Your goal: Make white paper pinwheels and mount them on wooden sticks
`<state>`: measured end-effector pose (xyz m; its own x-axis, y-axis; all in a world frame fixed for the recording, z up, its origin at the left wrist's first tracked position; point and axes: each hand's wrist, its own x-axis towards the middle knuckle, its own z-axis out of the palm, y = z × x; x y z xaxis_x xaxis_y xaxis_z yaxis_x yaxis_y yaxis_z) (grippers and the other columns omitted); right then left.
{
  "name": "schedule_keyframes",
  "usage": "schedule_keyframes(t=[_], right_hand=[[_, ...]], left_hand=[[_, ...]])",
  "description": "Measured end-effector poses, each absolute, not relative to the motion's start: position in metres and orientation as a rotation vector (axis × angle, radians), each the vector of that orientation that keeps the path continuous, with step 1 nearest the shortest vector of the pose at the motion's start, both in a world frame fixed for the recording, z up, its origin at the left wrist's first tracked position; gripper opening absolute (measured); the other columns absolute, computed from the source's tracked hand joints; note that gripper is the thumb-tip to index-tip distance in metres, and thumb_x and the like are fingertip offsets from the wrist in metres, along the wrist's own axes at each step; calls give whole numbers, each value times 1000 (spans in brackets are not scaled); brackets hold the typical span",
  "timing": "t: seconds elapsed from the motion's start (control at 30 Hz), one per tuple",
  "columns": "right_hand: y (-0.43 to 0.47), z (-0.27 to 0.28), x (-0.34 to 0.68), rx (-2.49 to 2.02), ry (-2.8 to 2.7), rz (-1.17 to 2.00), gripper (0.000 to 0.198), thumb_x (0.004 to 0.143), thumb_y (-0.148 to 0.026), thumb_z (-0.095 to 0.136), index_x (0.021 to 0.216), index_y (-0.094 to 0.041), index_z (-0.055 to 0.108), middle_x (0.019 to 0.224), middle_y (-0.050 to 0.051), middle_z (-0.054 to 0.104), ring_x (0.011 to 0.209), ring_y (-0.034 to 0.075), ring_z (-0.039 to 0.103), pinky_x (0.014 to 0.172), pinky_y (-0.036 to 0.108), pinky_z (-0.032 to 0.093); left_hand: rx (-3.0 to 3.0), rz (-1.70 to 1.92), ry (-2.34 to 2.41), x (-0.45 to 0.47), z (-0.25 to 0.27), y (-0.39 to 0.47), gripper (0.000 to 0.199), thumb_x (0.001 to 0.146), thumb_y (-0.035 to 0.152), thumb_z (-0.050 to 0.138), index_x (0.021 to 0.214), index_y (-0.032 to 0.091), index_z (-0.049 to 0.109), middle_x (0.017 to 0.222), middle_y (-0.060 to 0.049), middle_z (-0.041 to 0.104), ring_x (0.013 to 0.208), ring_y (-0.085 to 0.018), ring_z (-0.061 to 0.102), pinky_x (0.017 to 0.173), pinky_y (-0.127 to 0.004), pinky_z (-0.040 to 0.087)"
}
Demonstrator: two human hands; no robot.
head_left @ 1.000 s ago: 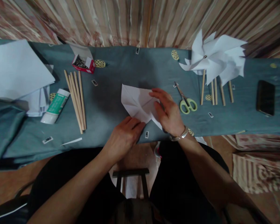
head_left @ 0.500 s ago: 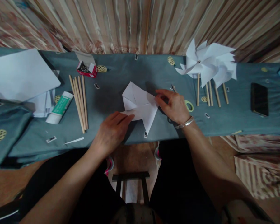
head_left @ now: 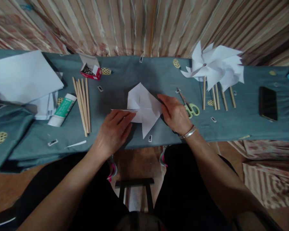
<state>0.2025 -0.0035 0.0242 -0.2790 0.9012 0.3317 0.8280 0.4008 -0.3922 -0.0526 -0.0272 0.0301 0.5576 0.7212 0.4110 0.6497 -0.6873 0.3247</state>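
A folded white paper pinwheel [head_left: 148, 109] with pointed blades lies in front of me on the cloth. My left hand [head_left: 117, 128] is closed on its left blade, fingers over the top of the paper and partly hiding it. At the right corner, my right hand [head_left: 175, 112] holds the edge between thumb and fingers; the fingertips are partly hidden. Scissors with light green handles [head_left: 191, 109] lie just right of that hand, blades towards the back.
Finished pinwheels [head_left: 214, 64] on sticks lie at back right, near a dark phone [head_left: 268, 103]. To the left are loose wooden sticks [head_left: 83, 106], a glue stick [head_left: 62, 110], a small red box of metal pieces [head_left: 91, 71], white paper sheets [head_left: 24, 73] and a paper strip [head_left: 76, 144].
The paper pinwheel has turned slightly clockwise between my hands. My right hand has shifted a little left and down, uncovering more of the scissors.
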Motion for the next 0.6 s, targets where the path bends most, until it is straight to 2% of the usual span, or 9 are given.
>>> schedule_keyframes(t=[0.13,0.3,0.37,0.47,0.6], right_hand=[[-18,27,198,-1493,-2174,147,41,95,-20,39,131,-14,57,118,13,71,106,27,65,93,45,53],[-45,33,194,-1500,-2094,258,36,97,-23,42,124,-15,62,109,11,74,97,24,70,89,40,56],[-54,35,193,-1504,-2076,301,33,96,-23,43,121,-16,65,107,10,75,94,23,71,88,40,57],[-59,37,192,-1483,-2087,274,31,96,-20,44,115,-16,68,103,10,75,93,24,70,88,42,56],[-59,38,194,-1444,-2065,285,31,95,-17,43,110,-16,70,105,11,75,97,25,68,89,44,55]], left_hand=[[2631,734,1229,-58,26,-22,35,92,14,49,125,14,58,116,-12,68,107,-28,60,89,-48,53],[2644,887,1310,-66,36,-22,34,92,11,49,124,11,57,121,-14,65,110,-28,58,94,-48,52],[2686,883,1192,-61,40,-30,30,92,17,56,121,11,58,117,-14,66,106,-26,59,92,-46,53],[2710,876,980,-47,41,-45,25,90,27,63,109,13,62,102,-12,68,94,-25,61,81,-40,56],[2734,709,975,-33,34,-55,15,90,21,61,102,13,66,94,-10,68,88,-23,62,77,-36,57]])
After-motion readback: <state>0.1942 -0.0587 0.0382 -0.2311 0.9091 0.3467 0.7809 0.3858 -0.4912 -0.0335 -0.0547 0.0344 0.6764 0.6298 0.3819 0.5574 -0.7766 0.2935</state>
